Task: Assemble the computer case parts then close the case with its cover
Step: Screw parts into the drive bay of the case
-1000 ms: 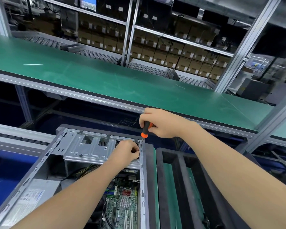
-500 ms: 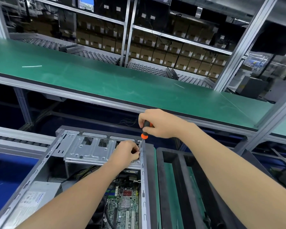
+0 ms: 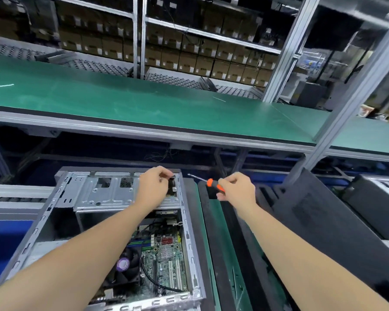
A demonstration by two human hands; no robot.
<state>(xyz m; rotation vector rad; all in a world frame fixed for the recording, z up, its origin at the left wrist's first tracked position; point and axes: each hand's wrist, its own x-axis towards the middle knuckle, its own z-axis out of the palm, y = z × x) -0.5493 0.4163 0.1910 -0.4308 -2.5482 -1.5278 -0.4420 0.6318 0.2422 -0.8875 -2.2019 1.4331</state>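
An open computer case [image 3: 189, 239] lies flat at the lower left, its motherboard [image 3: 164, 254] and black fan [image 3: 126, 268] exposed. A silver metal drive cage [image 3: 112, 194] spans the case's far end. My left hand [image 3: 154, 189] rests on the cage's right end, fingers curled near the far right corner; what they pinch is hidden. My right hand [image 3: 236, 187] grips an orange-and-black screwdriver [image 3: 211, 184] to the right of the case, its shaft pointing up and left, clear of the metal. A dark panel [image 3: 323, 221], possibly the cover, leans at the right.
A black foam tray [image 3: 245, 243] with green strips runs beside the case on its right. A green conveyor shelf [image 3: 144, 102] crosses above. Shelves of brown cartons [image 3: 189, 61] fill the background. A slanted metal post [image 3: 350, 102] rises at right. Another case [image 3: 382, 187] sits far right.
My right hand has drawn the screwdriver away from the case's far right corner to the right. My left hand slid toward that corner. The camera has tilted down.
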